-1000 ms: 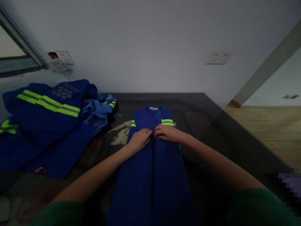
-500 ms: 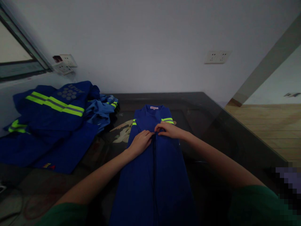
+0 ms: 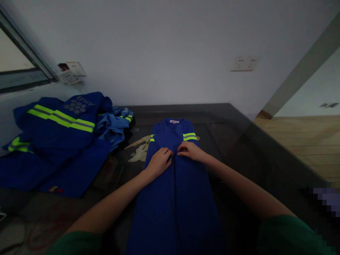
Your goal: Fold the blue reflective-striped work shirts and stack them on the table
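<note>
Centrally, we have the blue garment (image 3: pixel 196 193) lying lengthwise on the dark table (image 3: pixel 233 131), its collar label (image 3: pixel 174 121) (too small to read) toward the wall (image 3: pixel 159 49). Our left hand (image 3: pixel 159 161) pinches one edge of its front opening (image 3: pixel 175 198); our right hand (image 3: pixel 192 151) pinches the facing edge, fingertips nearly meeting. To our left, blue clothes (image 3: pixel 58 152) with yellow-green stripes (image 3: pixel 62 120) lie heaped.

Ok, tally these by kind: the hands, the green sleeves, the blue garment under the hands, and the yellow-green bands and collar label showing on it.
Left hand and right hand: 2
Green sleeves: 2
Blue garment under the hands: 1
Yellow-green bands showing on it: 2
Collar label: 1
Total: 8
</note>
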`<state>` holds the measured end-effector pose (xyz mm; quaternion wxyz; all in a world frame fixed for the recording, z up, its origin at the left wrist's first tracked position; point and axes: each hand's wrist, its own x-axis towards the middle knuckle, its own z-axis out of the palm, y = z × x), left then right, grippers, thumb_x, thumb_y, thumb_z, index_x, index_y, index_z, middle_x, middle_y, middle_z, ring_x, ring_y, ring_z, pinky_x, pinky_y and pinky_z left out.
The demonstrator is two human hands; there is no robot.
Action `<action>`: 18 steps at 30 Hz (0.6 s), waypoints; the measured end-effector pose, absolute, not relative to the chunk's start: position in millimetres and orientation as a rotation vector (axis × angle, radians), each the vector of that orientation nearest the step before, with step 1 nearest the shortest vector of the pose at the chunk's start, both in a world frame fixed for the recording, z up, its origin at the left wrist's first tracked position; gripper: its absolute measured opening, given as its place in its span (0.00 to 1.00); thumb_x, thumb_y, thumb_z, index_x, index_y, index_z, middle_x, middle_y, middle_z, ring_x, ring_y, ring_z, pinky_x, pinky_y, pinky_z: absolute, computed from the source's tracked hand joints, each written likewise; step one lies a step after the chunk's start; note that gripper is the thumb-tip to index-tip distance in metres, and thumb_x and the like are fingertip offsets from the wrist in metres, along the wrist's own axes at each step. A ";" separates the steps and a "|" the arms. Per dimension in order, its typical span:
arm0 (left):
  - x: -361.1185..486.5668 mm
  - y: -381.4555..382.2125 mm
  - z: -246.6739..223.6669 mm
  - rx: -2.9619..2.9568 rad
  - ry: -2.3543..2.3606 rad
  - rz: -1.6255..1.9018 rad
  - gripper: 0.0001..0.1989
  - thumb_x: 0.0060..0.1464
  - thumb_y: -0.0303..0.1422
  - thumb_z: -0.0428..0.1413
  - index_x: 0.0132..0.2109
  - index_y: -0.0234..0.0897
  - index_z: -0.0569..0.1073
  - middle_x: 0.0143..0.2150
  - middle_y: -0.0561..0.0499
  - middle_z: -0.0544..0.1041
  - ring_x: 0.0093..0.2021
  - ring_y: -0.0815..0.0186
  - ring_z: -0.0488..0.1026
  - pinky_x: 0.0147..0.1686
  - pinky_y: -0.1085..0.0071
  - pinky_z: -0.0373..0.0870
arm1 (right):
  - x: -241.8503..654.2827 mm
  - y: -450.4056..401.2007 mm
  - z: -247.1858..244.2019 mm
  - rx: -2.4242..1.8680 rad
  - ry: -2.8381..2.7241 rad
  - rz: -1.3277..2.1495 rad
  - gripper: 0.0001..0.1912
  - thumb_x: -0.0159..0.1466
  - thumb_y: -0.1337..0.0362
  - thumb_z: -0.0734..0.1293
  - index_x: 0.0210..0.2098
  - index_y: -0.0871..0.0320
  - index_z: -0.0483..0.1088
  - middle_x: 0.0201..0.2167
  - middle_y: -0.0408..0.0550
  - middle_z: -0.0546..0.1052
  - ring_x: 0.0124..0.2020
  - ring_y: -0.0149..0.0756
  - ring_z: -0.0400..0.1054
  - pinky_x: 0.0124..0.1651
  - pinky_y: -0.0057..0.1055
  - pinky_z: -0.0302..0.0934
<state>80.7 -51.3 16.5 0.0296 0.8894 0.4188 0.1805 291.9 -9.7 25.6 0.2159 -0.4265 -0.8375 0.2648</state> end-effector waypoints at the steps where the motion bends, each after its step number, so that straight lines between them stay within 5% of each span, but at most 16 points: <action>1: 80.9 -51.2 17.1 2.754 1.278 0.549 0.07 0.57 0.24 0.51 0.42 0.37 0.70 0.41 0.48 0.73 0.43 0.60 0.69 0.46 0.64 0.68 | 291.2 -10.9 24.9 -1.179 -2.306 0.715 0.06 0.58 0.66 0.71 0.34 0.61 0.74 0.32 0.47 0.74 0.30 0.31 0.65 0.35 0.28 0.57; 18: 72.0 -56.2 20.5 2.749 1.206 0.559 0.12 0.56 0.25 0.53 0.48 0.39 0.71 0.44 0.49 0.74 0.45 0.61 0.70 0.47 0.64 0.68 | 285.2 -11.2 24.1 -1.228 -2.201 0.876 0.04 0.58 0.70 0.68 0.34 0.60 0.69 0.29 0.43 0.70 0.29 0.29 0.61 0.34 0.27 0.54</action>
